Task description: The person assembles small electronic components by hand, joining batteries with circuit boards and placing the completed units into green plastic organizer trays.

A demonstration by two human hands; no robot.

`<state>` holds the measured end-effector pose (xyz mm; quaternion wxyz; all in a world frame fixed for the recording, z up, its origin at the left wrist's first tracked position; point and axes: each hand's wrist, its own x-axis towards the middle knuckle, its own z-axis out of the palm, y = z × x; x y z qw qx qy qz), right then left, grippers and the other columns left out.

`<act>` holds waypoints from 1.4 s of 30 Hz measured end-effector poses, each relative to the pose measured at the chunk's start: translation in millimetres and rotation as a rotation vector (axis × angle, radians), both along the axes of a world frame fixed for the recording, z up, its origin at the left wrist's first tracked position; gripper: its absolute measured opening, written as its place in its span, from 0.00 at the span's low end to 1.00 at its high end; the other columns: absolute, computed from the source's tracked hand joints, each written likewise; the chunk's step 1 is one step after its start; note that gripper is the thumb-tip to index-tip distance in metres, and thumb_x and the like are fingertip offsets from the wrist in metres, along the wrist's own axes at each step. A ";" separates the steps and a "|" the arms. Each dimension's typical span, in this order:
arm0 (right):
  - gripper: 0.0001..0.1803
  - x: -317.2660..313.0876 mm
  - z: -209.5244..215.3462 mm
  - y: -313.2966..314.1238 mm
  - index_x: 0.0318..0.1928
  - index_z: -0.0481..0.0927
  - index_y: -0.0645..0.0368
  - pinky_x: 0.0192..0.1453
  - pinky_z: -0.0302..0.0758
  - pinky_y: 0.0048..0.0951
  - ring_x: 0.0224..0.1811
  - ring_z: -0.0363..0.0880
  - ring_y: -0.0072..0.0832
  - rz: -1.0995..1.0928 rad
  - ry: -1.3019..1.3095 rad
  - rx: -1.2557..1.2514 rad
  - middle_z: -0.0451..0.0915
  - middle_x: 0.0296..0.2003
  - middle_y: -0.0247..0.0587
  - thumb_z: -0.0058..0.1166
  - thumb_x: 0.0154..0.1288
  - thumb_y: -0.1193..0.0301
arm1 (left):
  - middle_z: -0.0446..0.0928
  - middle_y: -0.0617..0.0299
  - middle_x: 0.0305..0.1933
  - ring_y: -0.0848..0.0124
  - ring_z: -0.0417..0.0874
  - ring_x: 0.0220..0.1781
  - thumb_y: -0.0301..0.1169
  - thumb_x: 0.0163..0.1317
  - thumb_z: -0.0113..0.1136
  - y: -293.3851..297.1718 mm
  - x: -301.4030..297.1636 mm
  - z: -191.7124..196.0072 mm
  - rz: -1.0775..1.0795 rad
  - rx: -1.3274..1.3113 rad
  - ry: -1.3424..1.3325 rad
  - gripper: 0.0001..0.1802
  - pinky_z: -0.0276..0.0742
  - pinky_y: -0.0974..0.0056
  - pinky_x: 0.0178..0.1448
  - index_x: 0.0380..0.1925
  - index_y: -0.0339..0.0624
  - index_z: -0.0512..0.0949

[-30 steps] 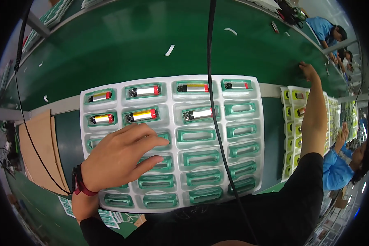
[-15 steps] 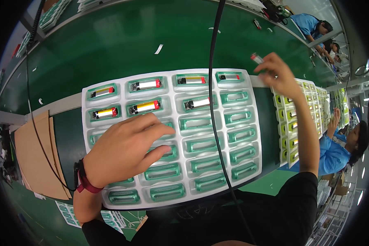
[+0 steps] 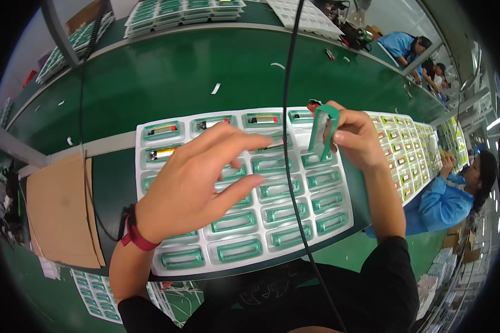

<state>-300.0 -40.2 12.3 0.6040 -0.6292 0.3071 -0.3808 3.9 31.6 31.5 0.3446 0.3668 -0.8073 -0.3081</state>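
Observation:
My right hand [image 3: 358, 136] pinches a green rectangular plastic frame [image 3: 318, 130] between thumb and fingers, tilted up above the right column of the white tray [image 3: 139, 150]. A red-ended battery [image 3: 314, 104] shows just behind the frame's top; its lower part is hidden, and I cannot tell whether the same hand grips it. My left hand [image 3: 189, 177] hovers over the tray's left and middle, thumb and fingers apart, nothing visible in it. Green frames sit in the tray's pockets. Those along the far row hold batteries, such as the silver battery [image 3: 263, 120]; the nearer ones show none.
A black cable [image 3: 290, 72] hangs across the tray. Flat cardboard [image 3: 61, 205] lies at left. Beyond is a green work surface [image 3: 178, 66] with paper scraps. To the right stands a tray of yellow-green frames [image 3: 400, 147], with a person in blue [image 3: 444, 205] beside it.
My right hand has come back from beyond the tray's far right corner, where it held a battery, and now holds up a green frame. My left hand remains over the tray. The view has shifted.

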 end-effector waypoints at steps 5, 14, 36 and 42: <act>0.07 67.0 5.4 30.0 0.35 0.81 0.64 0.36 0.72 0.22 0.37 0.75 0.23 0.074 -0.101 -0.304 0.72 0.43 0.38 0.63 0.55 0.82 | 0.79 0.58 0.44 0.72 0.79 0.38 0.37 0.46 0.77 7.2 -22.8 -3.0 0.047 0.053 0.465 0.44 0.74 0.69 0.36 0.62 0.42 0.64; 0.17 75.3 21.3 42.2 0.56 0.76 0.60 0.30 0.71 0.18 0.29 0.75 0.18 -0.074 -0.082 -0.245 0.80 0.37 0.41 0.52 0.66 0.78 | 0.70 0.60 0.38 0.74 0.80 0.34 0.20 0.58 0.58 2.5 -10.1 3.7 0.185 0.279 0.858 0.20 0.75 0.70 0.42 0.51 0.35 0.72; 0.11 69.4 6.8 32.9 0.39 0.82 0.68 0.24 0.68 0.20 0.22 0.74 0.18 0.278 -0.245 0.448 0.80 0.23 0.39 0.55 0.66 0.70 | 0.80 0.61 0.35 0.70 0.82 0.29 0.21 0.41 0.72 -6.9 -11.9 -0.3 0.155 -0.680 -0.034 0.17 0.76 0.70 0.28 0.35 0.44 0.85; 0.12 75.4 17.2 37.8 0.38 0.82 0.67 0.17 0.62 0.19 0.15 0.69 0.18 0.246 -0.185 0.595 0.77 0.19 0.38 0.55 0.66 0.68 | 0.80 0.62 0.34 0.71 0.81 0.24 0.23 0.39 0.72 -1.9 -6.0 5.6 0.127 -0.755 -0.133 0.17 0.74 0.71 0.24 0.34 0.46 0.85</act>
